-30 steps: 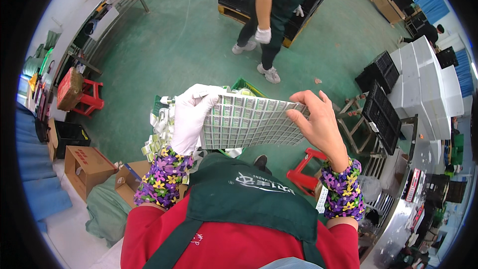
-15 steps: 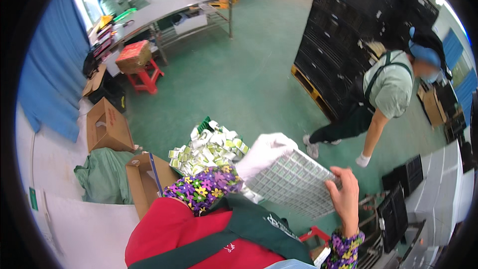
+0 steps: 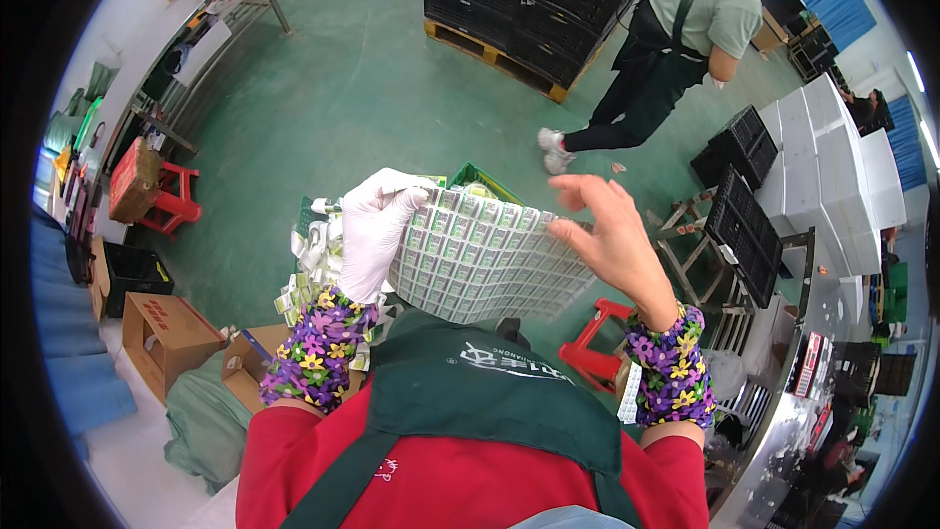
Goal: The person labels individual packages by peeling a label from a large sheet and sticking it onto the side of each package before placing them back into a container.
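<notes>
My left hand (image 3: 376,227), in a white glove, pinches the upper left corner of a sheet of small green-and-white labels (image 3: 470,253). The sheet is printed in a grid, hangs tilted in front of my apron, and blurs at its lower right. My bare right hand (image 3: 615,235) is at the sheet's upper right edge, fingers spread and thumb near that edge; whether it touches cannot be made out. Behind my left hand lies a pile of small white-and-green packs (image 3: 318,253), partly hidden. A green crate (image 3: 493,181) shows past the sheet's top edge.
A red stool (image 3: 587,348) stands by my right forearm. Cardboard boxes (image 3: 168,338) and a green sack (image 3: 206,421) lie at left. Ahead, a co-worker (image 3: 676,49) stands beside stacked black crates (image 3: 499,0) on a pallet. White boxes (image 3: 813,157) and a metal table (image 3: 783,411) are at right.
My view has turned to the right. My right hand has gone from gripping the sheet's right edge to spread fingers beside it; my left still holds its corner. The co-worker has straightened up.
</notes>
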A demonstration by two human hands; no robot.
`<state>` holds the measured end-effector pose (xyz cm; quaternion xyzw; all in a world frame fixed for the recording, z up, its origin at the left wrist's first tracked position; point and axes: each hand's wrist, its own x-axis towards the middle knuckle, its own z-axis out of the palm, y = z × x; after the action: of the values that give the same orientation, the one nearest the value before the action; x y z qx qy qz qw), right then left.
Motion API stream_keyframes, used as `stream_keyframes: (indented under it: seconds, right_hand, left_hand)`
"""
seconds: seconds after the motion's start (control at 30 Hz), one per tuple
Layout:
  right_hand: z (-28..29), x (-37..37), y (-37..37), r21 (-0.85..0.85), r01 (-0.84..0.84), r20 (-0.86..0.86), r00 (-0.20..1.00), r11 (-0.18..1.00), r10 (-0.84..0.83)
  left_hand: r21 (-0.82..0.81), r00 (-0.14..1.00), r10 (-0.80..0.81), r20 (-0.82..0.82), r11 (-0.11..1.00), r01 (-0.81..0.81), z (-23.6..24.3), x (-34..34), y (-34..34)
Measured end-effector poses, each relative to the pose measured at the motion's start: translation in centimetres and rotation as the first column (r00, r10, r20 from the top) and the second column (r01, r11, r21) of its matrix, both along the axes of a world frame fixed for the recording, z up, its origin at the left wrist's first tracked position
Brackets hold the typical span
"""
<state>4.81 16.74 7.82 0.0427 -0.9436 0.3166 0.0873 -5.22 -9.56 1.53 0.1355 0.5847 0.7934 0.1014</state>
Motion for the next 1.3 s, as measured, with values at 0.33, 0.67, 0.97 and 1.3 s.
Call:
stream_keyframes:
  seconds: [0.33, 0.67, 0.97, 1.3]
  right_hand:
    - [-0.6, -0.6, -1.0, 0.224, -0.089, -0.276, 0.949, 0.971, 0.151]
    - [-3.2, 0.9, -1.3, -0.559, 0.01, -0.309, 0.926, 0.829, -0.219]
    - [0.2, -4.1, -5.1, -0.901, 0.24, 0.322, 0.928, 0.361, 0.185]
    - [1.9, -6.1, -4.0, -0.806, 0.193, 0.113, 0.978, 0.559, -0.174]
  left_hand:
    - [-0.014, 0.999, -0.027, -0.032, 1.0, 0.026, 0.9, 0.5, 0.5]
    - [0.017, 0.997, 0.016, 0.079, 1.0, -0.017, 0.2, 0.4, 1.0]
    - [-0.302, 0.759, -0.254, -0.6, 0.95, 0.078, -0.9, 2.5, 2.9]
    - [-0.381, 0.865, -0.335, -0.373, 0.906, 0.186, -3.1, 5.7, 2.3]
